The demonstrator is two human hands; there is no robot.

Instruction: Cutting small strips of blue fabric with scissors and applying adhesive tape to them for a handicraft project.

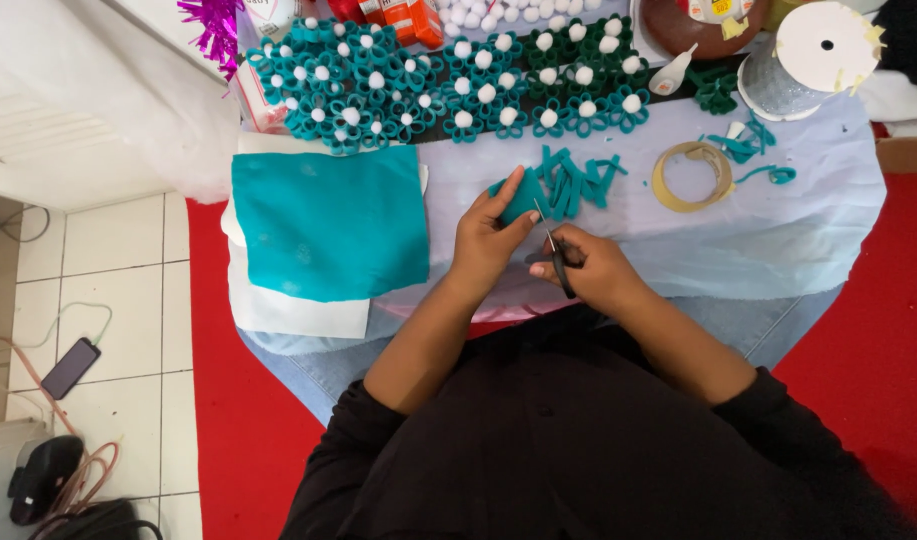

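Observation:
My left hand pinches a small piece of teal felt over the table's near edge. My right hand grips black-handled scissors, their blades pointing up into the felt piece. A pile of cut teal felt strips lies just beyond the hands. A large teal felt sheet rests on white felt to the left.
Several teal and green felt flowers with white pompom centres fill the far side of the table. A tape ring, a white ribbon spool and a glue bottle sit at right. A phone lies on the floor tiles.

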